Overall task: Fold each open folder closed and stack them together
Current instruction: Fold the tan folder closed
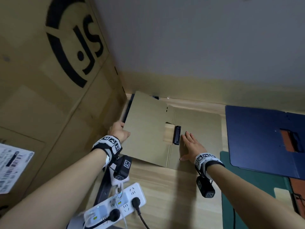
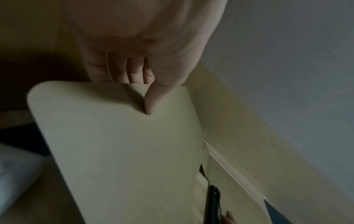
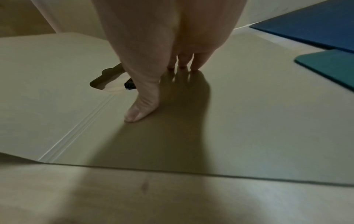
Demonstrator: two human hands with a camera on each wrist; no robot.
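A: The left hand [image 1: 119, 132] pinches the outer edge of the left flap of the open beige cardboard folder [image 1: 148, 126]. In the left wrist view the thumb [image 2: 153, 100] lies on the inner face of the flap and the other fingers [image 2: 134, 72] are behind it, so the hand is grasping the folder. The flap is lifted off the table and tilted up.

B: And the right hand [image 1: 192, 147]?

A: It is flat, with straight fingers, and it presses the right half of the same folder down on the light wooden table [image 1: 165, 187]. It holds nothing. In the right wrist view the fingertips [image 3: 197, 66] and the thumb [image 3: 138, 112] touch the cardboard just beside the fold line (the shadow of the hand falls toward the camera).

B: What is at the fold?

A: A black clip [image 1: 176, 135] sits along the spine, between the two hands, and beside it there is a cut-out window in the left flap where the table shows through.

B: Where are the other folders?

A: To the right lies a dark blue open folder [image 1: 257, 138], flat, with its own cut-out that shows something orange below. Under its near edge there is a green folder [image 1: 247, 182], and an orange one [image 1: 297, 189] is at the frame edge; how these two lie I cannot tell.

B: And on the left?

A: A big brown cardboard box [image 1: 49, 80] with black letters stands beside the lifted flap. Near the left forearm a white power strip [image 1: 122, 200] lies on the table with black plugs in it.
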